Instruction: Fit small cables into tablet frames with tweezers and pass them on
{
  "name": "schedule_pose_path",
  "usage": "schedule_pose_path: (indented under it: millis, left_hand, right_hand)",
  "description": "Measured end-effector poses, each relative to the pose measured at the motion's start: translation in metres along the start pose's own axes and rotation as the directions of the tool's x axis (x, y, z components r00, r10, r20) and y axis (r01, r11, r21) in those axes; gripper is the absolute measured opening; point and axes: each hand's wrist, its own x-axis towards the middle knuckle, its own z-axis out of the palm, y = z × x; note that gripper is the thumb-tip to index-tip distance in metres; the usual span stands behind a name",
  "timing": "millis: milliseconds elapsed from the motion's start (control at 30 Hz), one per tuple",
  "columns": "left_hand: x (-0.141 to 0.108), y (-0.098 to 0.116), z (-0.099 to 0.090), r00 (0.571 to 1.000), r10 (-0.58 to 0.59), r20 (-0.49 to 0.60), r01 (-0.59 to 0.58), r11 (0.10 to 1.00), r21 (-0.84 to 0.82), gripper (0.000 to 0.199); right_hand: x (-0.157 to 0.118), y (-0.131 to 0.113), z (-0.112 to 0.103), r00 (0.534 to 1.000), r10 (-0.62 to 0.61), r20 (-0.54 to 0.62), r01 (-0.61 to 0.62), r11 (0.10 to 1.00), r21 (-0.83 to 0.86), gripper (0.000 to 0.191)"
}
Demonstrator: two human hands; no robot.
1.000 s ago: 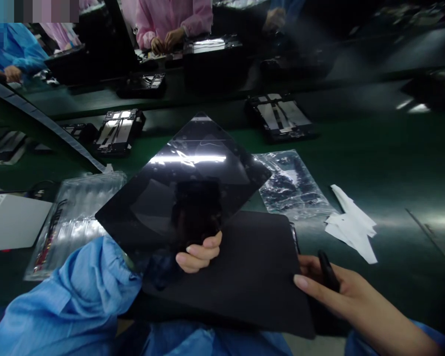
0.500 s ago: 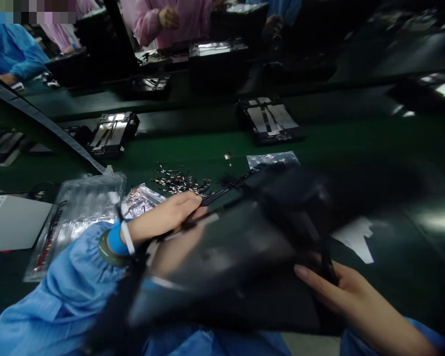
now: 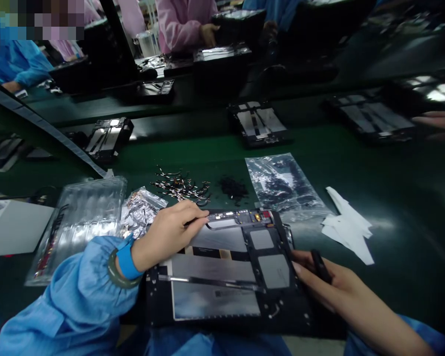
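Green work surface point(image 3: 187, 151) spreads out before me, a clear bag point(image 3: 287, 185) just beyond the opened tablet point(image 3: 215, 269), which sits innards up between the worker's hands. Left hand point(image 3: 174, 225) pinches the circuit strip point(image 3: 241, 217) along its far edge; right hand point(image 3: 333, 284) curls round some black tool point(image 3: 321, 267), too dim to identify.
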Motion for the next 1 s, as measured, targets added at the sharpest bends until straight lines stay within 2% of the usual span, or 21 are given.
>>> schedule_pose_path:
  millis: [133,367,500,700,900,1000]
  left_hand:
    - [0.0,0.001,0.002,0.998,0.042,-0.036,-0.043,0.998,-0.043,0.018]
    - [0.001,-0.004,0.002,1.0,0.01,-0.028,-0.013,0.994,-0.11,0.014]
    - [0.002,-0.008,0.004,0.999,-0.033,-0.009,0.031,0.984,-0.177,0.012]
    - [0.003,-0.004,0.005,0.997,-0.071,0.032,0.077,0.966,-0.248,0.008]
    - [0.006,0.004,0.003,0.984,-0.133,0.116,0.159,0.954,-0.255,0.007]
    - [0.006,0.005,0.003,0.984,-0.128,0.12,0.154,0.959,-0.239,0.008]
  right_hand:
    - [0.001,0.002,0.0,0.997,0.035,0.064,-0.04,0.997,0.07,0.05]
    - [0.004,0.007,0.0,0.994,0.074,0.079,-0.081,0.992,0.092,0.057]
    - [0.003,0.012,-0.001,0.989,0.108,0.098,-0.119,0.987,0.109,0.058]
    - [0.004,0.011,0.0,0.99,0.102,0.098,-0.113,0.987,0.114,0.055]
    - [0.006,0.008,0.0,0.987,0.102,0.127,-0.121,0.981,0.149,0.053]
    - [0.005,0.008,0.0,0.987,0.101,0.126,-0.121,0.979,0.163,0.052]
